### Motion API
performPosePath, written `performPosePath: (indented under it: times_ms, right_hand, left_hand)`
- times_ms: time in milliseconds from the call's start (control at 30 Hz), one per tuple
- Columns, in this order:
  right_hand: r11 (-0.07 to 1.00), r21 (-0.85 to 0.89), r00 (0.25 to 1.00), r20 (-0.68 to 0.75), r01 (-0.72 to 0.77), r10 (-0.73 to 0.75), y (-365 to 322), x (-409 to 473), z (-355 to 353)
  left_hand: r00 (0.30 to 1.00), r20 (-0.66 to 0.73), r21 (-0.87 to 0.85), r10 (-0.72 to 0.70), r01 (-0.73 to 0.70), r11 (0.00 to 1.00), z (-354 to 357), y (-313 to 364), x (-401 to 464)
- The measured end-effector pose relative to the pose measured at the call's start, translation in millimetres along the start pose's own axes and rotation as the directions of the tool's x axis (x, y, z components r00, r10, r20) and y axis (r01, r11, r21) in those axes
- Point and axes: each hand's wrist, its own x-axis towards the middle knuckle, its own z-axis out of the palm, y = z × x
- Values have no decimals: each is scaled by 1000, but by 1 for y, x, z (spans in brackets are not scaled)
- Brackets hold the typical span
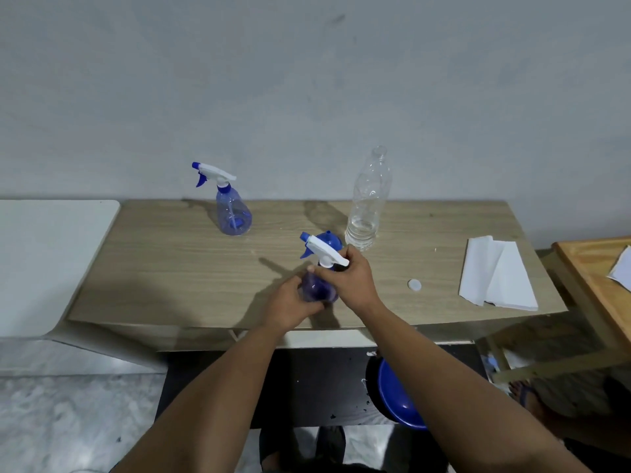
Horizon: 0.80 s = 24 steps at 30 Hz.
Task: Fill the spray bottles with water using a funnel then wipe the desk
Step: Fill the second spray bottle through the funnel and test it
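On the wooden desk (170, 268) a blue spray bottle (319, 288) stands near the front middle. My left hand (290, 308) wraps around its body. My right hand (351, 278) grips its neck just under the white trigger head (324, 250). Behind it, partly hidden, lies a blue funnel (330, 240). A second blue spray bottle (232, 209) with its trigger head on stands at the back left. A tall clear plastic bottle (367, 203), uncapped and with a little water at the bottom, stands at the back middle. Its white cap (414, 285) lies on the desk to the right.
Folded white paper towels (495, 278) lie at the desk's right end. A white surface (44, 254) adjoins the desk on the left, a wooden table (594, 274) on the right. Below the desk's front edge sits a blue bowl (399, 397).
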Motion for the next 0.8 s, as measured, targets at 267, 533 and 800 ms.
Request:
performPosePath:
  times_ms: [267,533,800]
  right_hand:
    - [992,83,969,220,98,-114,-65,4,-5]
    - [966,259,911,403,-17,-92,-105,-3,35]
    - [969,247,882,459,-12,-106,-126,-19,78]
  left_hand:
    - [993,-37,27,113,-112,993,-24,31,-21]
    - [985,-143,227,98,-64,972,-56,-10,-51]
    - [942,-335,212,-1,76,974,-92,-56,-91]
